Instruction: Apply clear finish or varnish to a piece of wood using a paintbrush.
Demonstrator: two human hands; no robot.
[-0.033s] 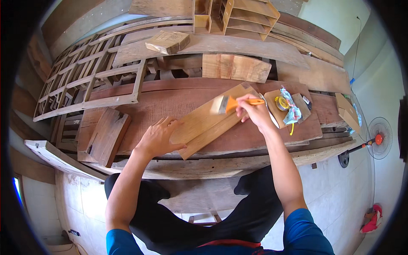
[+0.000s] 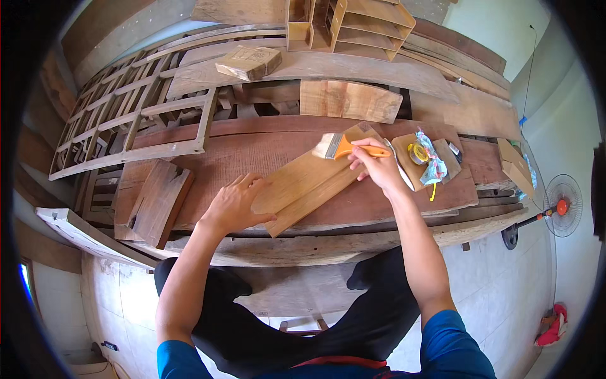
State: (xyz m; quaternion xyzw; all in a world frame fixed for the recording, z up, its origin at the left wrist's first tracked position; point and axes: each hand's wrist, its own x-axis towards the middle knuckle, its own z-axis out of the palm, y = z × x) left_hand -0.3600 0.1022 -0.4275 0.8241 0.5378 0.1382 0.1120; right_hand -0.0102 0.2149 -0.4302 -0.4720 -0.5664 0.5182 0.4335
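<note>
A long, light-brown wooden board point(image 2: 315, 180) lies at a slant on a wide reddish-brown plank point(image 2: 221, 145). My left hand point(image 2: 233, 203) grips the board's lower left end, with the fingers along the far side and the thumb by the end edge. In my right hand point(image 2: 375, 165) is a flat paintbrush point(image 2: 347, 147), its orange handle pinched between thumb and fingers. The brush's pale bristles point left over the board's far edge; whether they touch the wood I cannot tell.
Right of the board, a small wooden piece point(image 2: 407, 155) carries a yellow tape roll point(image 2: 417, 152) and a crumpled light-blue packet point(image 2: 434, 167). A dark wood block point(image 2: 161, 202) lies at left, near a slatted frame point(image 2: 139, 120). Behind stands a shelved organizer point(image 2: 372, 28). At right is a fan point(image 2: 563, 205).
My right hand has tilted the paintbrush so that its bristles sit slightly farther away from me. My left hand and the board have hardly moved.
</note>
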